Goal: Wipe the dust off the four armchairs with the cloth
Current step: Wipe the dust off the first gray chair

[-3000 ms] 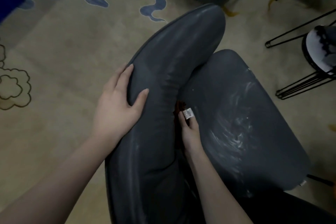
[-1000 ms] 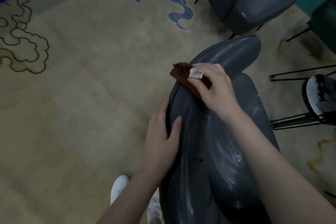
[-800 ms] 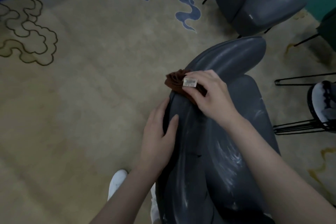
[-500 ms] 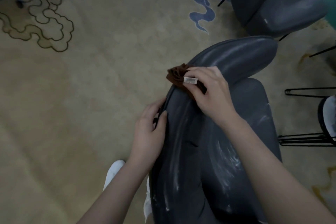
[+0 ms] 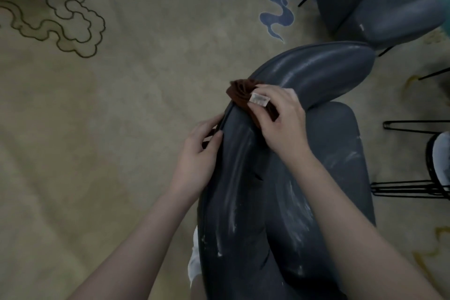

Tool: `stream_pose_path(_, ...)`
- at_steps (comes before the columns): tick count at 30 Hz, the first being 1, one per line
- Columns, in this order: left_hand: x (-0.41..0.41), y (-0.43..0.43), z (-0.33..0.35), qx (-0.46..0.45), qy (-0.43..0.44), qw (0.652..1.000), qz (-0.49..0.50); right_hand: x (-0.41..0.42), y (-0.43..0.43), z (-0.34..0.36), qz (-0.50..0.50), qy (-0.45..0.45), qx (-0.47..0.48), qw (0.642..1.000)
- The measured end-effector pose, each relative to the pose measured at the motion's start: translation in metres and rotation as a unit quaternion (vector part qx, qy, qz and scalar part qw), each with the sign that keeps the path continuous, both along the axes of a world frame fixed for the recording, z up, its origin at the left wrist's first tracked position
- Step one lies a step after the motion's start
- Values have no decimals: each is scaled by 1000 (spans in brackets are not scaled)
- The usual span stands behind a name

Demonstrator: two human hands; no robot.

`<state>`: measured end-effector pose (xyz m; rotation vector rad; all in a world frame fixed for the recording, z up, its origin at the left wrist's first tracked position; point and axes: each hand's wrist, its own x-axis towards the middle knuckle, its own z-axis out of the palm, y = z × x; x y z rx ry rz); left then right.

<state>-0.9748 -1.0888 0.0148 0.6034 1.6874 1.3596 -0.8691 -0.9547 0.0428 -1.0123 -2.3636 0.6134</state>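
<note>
A dark grey armchair [image 5: 314,73] fills the lower middle, with white dust streaks on its curved backrest and seat. My right hand [image 5: 280,122] presses a bunched brown cloth [image 5: 241,91] with a white label onto the top of the backrest. My left hand [image 5: 198,161] grips the backrest's outer edge just below and left of the cloth, fingers curled over the rim. A second dark grey armchair [image 5: 379,5] stands at the top right, dusty on its seat.
Beige carpet [image 5: 109,129] with blue and outlined cloud patterns spreads to the left. A small table or stool with black wire legs [image 5: 411,187] stands at the right edge. My white shoe [image 5: 194,263] shows beside the chair's base.
My right hand came up from the gap beside the seat onto the backrest top with the cloth. My left hand has slid from flat on the backrest to curling over its outer edge.
</note>
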Motion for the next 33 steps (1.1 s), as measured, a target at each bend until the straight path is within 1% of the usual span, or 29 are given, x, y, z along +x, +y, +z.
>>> stream_pose_path(6,-6,1,6,8,-10,1000,-15,9,-35,3,2,54,-34,998)
stream_pose_path(8,-7,1,5,7,-12,1000,-22,10,-27,4,-41,75,-39,996)
stream_pose_path(11,-9,1,4,0,-24,999,-28,1,-17,6,-105,73,-39,991)
stream_pose_path(14,-13,2,6,-2,-23,999,-35,-10,-29,3,-110,68,-57,990)
stream_pose_path(19,-19,3,13,-1,-15,998,-64,-6,-62,8,-103,92,-96,986)
stream_pose_path(22,-22,0,15,-7,-9,996,-87,-3,-57,13,-162,119,-124,972)
stream_pose_path(24,-23,-4,15,-9,-1,995,-100,-4,-44,15,-186,102,-99,972)
stream_pose_path(26,-25,-9,12,-4,0,994,-106,-10,-34,14,-166,60,-77,981)
stream_pose_path(28,-26,-15,9,-1,-5,994,-112,-12,-36,10,-126,23,-60,990)
stream_pose_path(31,-25,-24,8,-3,-13,993,-116,-6,-57,10,-70,6,-54,996)
stream_pose_path(33,-22,-30,8,-9,-14,993,-113,1,-72,13,-36,12,-57,998)
